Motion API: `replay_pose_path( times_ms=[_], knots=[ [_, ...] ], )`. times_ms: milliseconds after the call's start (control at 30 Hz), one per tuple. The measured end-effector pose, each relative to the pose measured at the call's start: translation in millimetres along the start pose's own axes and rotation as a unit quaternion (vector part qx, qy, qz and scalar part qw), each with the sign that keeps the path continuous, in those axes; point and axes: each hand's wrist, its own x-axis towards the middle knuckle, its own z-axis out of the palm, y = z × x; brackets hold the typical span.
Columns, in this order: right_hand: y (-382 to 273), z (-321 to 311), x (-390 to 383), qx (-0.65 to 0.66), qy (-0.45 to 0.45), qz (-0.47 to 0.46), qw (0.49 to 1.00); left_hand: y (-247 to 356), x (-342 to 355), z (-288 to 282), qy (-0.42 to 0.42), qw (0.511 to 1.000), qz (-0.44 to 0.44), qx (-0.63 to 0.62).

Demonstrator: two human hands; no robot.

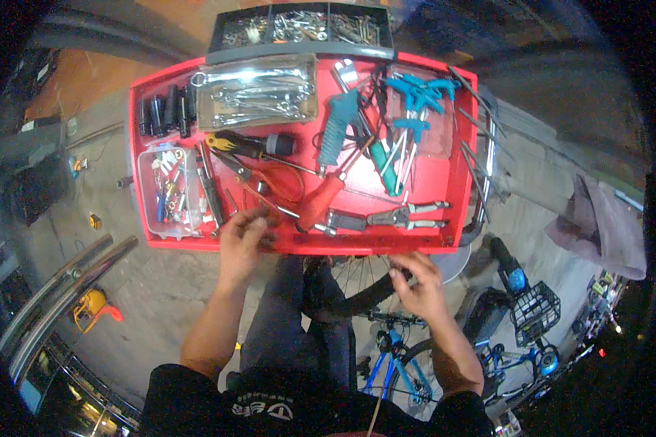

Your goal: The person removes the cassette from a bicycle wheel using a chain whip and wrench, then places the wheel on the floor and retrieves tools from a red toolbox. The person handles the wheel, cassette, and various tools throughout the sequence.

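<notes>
My left hand (248, 239) reaches over the front edge of a red tool tray (444, 182), its fingers smeared by motion. Closest to them are pliers with red handles (288, 178) and a red-handled screwdriver (322, 200); whether they touch any tool cannot be seen. My right hand (419, 282) is at the tray's front edge, its fingers apart and nothing visible in them. Grey pliers (408, 215) lie inside the tray above that hand. A yellow-and-black-handled tool (244, 144) and a green-handled screwdriver (383, 167) lie farther back.
In the tray are a box of wrenches (256, 120), teal T-handle keys (419, 95), black sockets (169, 109) and a clear box of small parts (169, 218). A dark bin of hardware (299, 51) stands behind. Below are a bicycle tyre (361, 300) and a blue bicycle (393, 357).
</notes>
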Motion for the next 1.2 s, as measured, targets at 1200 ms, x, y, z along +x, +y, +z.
replay_pose_path(
  times_ms=[1200],
  knots=[
    [46.1, 99.1, -98.5, -0.324, -0.252, -0.131, 0.903, -130.3, -71.6, -51.3, -0.087, 0.973, -0.004, 0.212]
  ],
)
